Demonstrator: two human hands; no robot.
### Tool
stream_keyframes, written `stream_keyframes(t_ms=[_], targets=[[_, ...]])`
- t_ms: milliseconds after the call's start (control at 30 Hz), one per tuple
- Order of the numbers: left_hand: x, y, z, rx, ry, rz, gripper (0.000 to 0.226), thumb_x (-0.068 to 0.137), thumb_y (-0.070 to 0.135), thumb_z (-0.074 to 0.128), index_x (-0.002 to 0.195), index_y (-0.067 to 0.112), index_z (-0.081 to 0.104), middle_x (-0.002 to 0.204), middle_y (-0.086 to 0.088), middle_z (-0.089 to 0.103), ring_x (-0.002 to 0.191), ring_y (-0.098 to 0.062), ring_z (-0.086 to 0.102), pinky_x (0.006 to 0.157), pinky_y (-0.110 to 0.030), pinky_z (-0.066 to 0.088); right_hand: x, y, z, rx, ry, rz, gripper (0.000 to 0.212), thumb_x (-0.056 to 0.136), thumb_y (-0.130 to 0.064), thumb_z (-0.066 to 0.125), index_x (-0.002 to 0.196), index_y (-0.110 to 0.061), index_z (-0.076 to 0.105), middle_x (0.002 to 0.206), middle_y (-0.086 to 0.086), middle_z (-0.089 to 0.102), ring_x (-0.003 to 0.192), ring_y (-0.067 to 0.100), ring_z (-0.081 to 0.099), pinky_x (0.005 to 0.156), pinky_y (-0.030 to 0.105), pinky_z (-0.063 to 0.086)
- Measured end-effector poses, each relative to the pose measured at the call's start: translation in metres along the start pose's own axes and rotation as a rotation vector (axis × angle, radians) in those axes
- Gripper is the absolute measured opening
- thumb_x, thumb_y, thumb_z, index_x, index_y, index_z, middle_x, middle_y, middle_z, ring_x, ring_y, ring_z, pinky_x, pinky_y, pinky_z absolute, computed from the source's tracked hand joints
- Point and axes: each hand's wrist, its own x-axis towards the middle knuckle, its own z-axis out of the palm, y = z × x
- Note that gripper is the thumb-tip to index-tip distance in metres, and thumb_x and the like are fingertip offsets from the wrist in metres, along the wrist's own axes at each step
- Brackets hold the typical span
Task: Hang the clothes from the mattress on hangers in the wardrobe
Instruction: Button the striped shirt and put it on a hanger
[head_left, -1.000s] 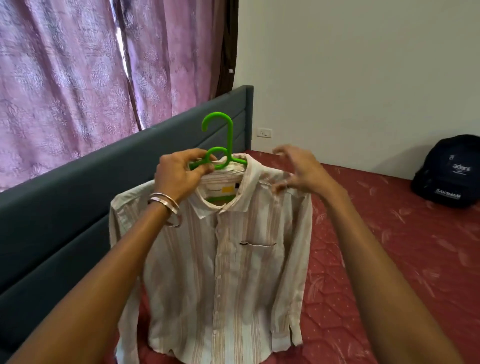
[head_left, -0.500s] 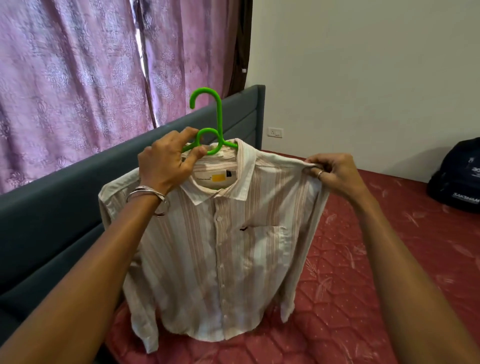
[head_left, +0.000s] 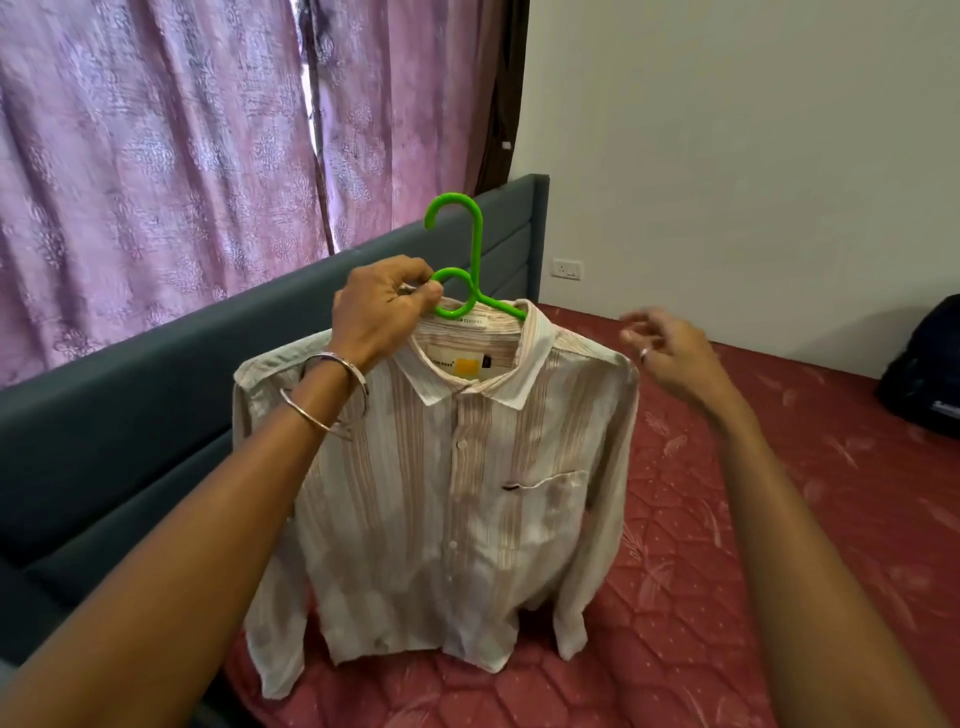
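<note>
One striped shirt is already sitting on the green hanger, hanging above the red mattress. The left hand is gripping the hanger's neck; the right hand is hovering loosely open beside the shoulder, holding nothing. Carrying it to the wardrobe, not in view, is remaining.

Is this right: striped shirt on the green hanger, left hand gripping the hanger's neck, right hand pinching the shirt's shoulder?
Not quite. In the head view the right hand holds nothing: it hovers beside the shoulder of the striped shirt, fingers loose and clear of the cloth. The rest stands: the shirt is on the green hanger, and the left hand grips its neck.
</note>
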Motion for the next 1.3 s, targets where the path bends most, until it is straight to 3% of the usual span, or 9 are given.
stream_keyframes(t_ms=[67,200,333,400,533,700,867,1133,1300], targets=[[-0.001,0.006,0.002,-0.004,0.006,-0.029,0.014,0.074,0.047,0.059,0.082,0.037,0.065,0.077,0.019,0.061,0.083,-0.012,0.06,0.081,-0.048,0.051,-0.004,-0.031,0.009,0.206,-0.04,-0.152,0.031,0.094,-0.02,0.059,0.125,-0.015,0.058,0.109,-0.004,0.063,0.097,0.007,0.06,0.079,0.016,0.048],[-0.003,0.017,-0.007,-0.007,0.012,-0.055,0.004,0.066,0.055,0.057,0.067,0.055,0.061,0.079,0.017,0.059,0.088,-0.015,0.058,0.087,-0.054,0.045,0.004,-0.049,0.027,-0.114,-0.202,-0.371,0.025,0.095,-0.014,0.057,0.119,-0.013,0.063,0.102,-0.001,0.065,0.085,0.01,0.054,0.071,0.02,0.038],[-0.01,0.025,-0.028,0.203,0.116,-0.021,0.014,0.076,0.047,0.063,0.079,0.035,0.071,0.072,0.014,0.059,0.086,-0.011,0.052,0.097,-0.056,0.033,0.018,-0.069,0.008,-0.127,-0.265,-0.368,0.016,0.097,-0.017,0.054,0.099,-0.009,0.067,0.08,-0.003,0.06,0.068,0.002,0.05,0.06,0.02,0.035],[-0.014,0.033,-0.042,0.305,0.199,0.001,0.018,0.081,0.041,0.063,0.084,0.025,0.072,0.074,0.012,0.058,0.088,-0.011,0.048,0.096,-0.052,0.032,0.023,-0.084,0.008,-0.187,-0.203,-0.441,0.021,0.095,-0.019,0.057,0.111,-0.008,0.066,0.09,0.004,0.064,0.074,0.01,0.054,0.065,0.019,0.038],[-0.019,0.045,-0.105,-0.002,0.331,-0.078,0.018,0.074,0.03,0.068,0.085,0.018,0.074,0.075,-0.004,0.069,0.075,-0.024,0.068,0.074,-0.045,0.055,0.016,-0.136,0.031,-0.126,0.038,-0.706,0.041,0.091,-0.041,0.056,0.126,-0.02,0.056,0.114,0.005,0.067,0.098,0.024,0.063,0.082,0.042,0.05],[-0.033,0.044,-0.21,-0.092,0.536,-0.165,0.004,0.069,0.022,0.065,0.067,0.023,0.068,0.076,-0.01,0.07,0.071,-0.019,0.068,0.071,-0.037,0.058,0.016,-0.227,0.061,0.022,0.286,-0.772,0.039,0.094,-0.042,0.045,0.093,-0.01,0.067,0.079,0.016,0.068,0.073,0.035,0.063,0.061,0.039,0.045],[-0.08,0.039,-0.337,0.091,0.726,-0.205,0.017,0.063,0.029,0.059,0.066,0.021,0.074,0.065,0.001,0.068,0.065,-0.008,0.061,0.073,-0.033,0.056,0.0,-0.34,0.094,0.235,0.011,-0.916,0.038,0.091,-0.036,0.048,0.084,-0.004,0.067,0.059,0.0,0.046,0.062,0.015,0.044,0.057,0.026,0.025],[-0.232,0.057,-0.556,0.362,0.986,-0.313,0.013,0.062,0.028,0.061,0.057,0.035,0.071,0.061,0.007,0.067,0.069,-0.01,0.062,0.076,-0.04,0.055,-0.098,-0.551,0.149,0.429,-0.782,-1.081,0.021,0.094,-0.037,0.056,0.089,-0.02,0.067,0.076,-0.009,0.064,0.075,0.007,0.057,0.062,0.023,0.044],[-0.32,0.111,-0.663,0.608,1.212,-0.298,0.014,0.07,0.02,0.063,0.073,0.016,0.076,0.075,-0.005,0.073,0.075,-0.013,0.066,0.075,-0.034,0.055,-0.189,-0.666,0.188,0.736,-0.73,-1.286,0.046,0.085,-0.053,0.056,0.091,-0.009,0.067,0.07,0.002,0.053,0.063,0.014,0.046,0.055,0.03,0.035]])
